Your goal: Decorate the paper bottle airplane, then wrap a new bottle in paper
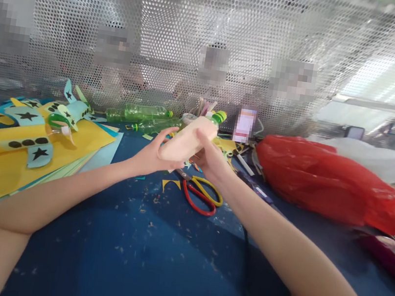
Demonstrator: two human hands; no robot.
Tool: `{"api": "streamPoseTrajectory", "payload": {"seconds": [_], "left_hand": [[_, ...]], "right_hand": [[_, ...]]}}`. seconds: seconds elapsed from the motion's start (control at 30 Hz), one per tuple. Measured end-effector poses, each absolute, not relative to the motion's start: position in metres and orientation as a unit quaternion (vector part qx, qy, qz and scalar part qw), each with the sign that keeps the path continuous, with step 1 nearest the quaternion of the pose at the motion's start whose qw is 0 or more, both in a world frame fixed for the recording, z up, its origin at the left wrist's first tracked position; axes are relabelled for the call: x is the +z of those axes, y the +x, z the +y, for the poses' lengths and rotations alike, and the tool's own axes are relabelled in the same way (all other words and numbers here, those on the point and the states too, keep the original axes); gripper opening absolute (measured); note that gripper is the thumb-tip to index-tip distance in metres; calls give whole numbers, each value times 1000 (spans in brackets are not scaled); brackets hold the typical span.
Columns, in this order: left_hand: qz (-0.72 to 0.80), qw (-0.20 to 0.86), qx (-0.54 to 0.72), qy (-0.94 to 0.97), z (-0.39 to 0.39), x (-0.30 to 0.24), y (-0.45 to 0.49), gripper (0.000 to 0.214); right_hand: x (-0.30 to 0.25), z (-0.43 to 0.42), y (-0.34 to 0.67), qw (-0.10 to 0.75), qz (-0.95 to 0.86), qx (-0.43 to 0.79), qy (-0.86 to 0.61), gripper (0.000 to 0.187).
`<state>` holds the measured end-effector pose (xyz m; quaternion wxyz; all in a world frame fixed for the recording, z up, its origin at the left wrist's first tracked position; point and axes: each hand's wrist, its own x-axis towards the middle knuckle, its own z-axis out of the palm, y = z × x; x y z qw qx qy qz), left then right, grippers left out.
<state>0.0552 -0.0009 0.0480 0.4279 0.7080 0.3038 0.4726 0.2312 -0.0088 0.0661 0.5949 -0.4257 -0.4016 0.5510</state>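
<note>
Between my two hands, above the table, is a tilted bottle (189,139) with a pale cream paper wrap around its body and a green cap end pointing up and right. My left hand (154,154) grips its lower left end, thumb on top and fingers beneath. On the right side, my right hand (211,157) is closed around it, its thumb lying on the paper. Just below lie scissors (200,195) with one red and one yellow handle, beside a yellow paper scrap (172,184).
Paper planes (27,142) with black stars lie on coloured sheets (90,144) at left. Green bottles (138,112) lie behind. A red plastic bag (322,179) fills the right side of the blue table (122,255). Perforated metal (180,17) rises at the back, with people beyond.
</note>
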Motion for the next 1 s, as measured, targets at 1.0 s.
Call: {"api": "streamPoseTrajectory", "payload": {"seconds": [1.0], "left_hand": [[288,215,539,762,11,37,47,33]], "right_hand": [[51,-2,227,625,-345,568,-411,31]]}}
